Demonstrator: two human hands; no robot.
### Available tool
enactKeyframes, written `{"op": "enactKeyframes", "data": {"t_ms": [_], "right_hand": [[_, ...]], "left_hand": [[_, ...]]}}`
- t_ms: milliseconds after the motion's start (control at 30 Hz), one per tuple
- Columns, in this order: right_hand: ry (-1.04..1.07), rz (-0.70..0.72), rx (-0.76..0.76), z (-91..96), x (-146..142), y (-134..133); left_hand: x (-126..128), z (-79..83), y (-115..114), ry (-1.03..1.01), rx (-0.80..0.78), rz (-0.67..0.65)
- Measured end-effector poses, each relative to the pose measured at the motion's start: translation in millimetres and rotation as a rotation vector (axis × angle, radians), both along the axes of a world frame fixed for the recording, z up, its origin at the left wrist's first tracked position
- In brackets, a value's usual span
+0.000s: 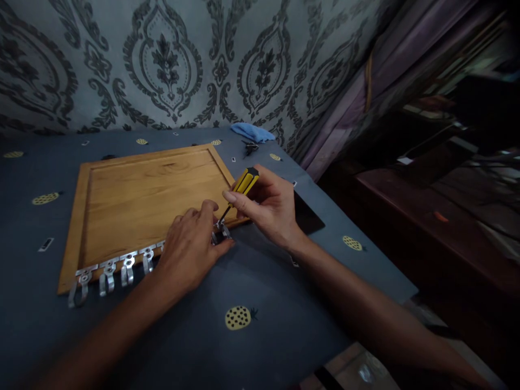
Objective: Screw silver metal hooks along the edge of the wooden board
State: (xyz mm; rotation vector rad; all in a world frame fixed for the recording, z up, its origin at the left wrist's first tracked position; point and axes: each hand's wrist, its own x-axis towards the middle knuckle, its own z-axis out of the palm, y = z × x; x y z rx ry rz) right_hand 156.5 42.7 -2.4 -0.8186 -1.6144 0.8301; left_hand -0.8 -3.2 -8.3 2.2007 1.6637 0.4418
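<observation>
Pinching the yellow-and-black screwdriver point(246, 182) between thumb and fingers, the right hand point(274, 206) has its grip high on the handle, shaft slanting down and leftward to the metal hook point(225, 233) just below. And here's the danger: that shaft leans, so a sideways push could pop the tip out, skid it across the wooden panel point(154, 192) and scratch the face. Worse, the left hand point(189, 244) sits right beside the tip, its thumb and forefinger spread either side of the hook; whether they clamp it, I can't tell. A slip leftward could jab them! A loose hold there might let the hook twist out of line, too. Left of that left grip, the row of metal hooks point(128, 269) runs along the panel's near edge, open to a snag from the forearm. Beneath both grips, the smooth-looking tabletop cover point(292, 319) might let the panel slide under a hard push, dragging the tip off its mark.
</observation>
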Motion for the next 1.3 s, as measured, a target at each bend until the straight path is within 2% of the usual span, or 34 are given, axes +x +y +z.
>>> {"op": "enactKeyframes", "data": {"t_ms": [167,333,500,667,967,1100,1300], "right_hand": [[-0.077,0.046,0.034,5.1,3,-4],[-0.186,0.165,0.11,10.4,7,-3],[-0.183,0.217,0.165,10.6,8,-1],[-0.151,0.244,0.095,10.9,7,-3],[-0.07,0.314,-0.157,14.7,10,-2],[-0.044,0.28,-0.181,11.2,9,0],[-0.05,0.138,-0.08,5.6,6,2]], "left_hand": [[-1,-1.0,0,0.021,0.026,-0.006],[-1,-0.2,0,0.031,0.019,-0.014],[-1,-1.9,1,0.014,0.016,-0.006],[-2,-3.4,1,0.015,0.041,-0.012],[-1,-1.8,-1,0.027,0.046,-0.023],[0,2.1,0,0.028,0.01,-0.001],[0,2.7,0,0.009,-0.018,0.0]]}}
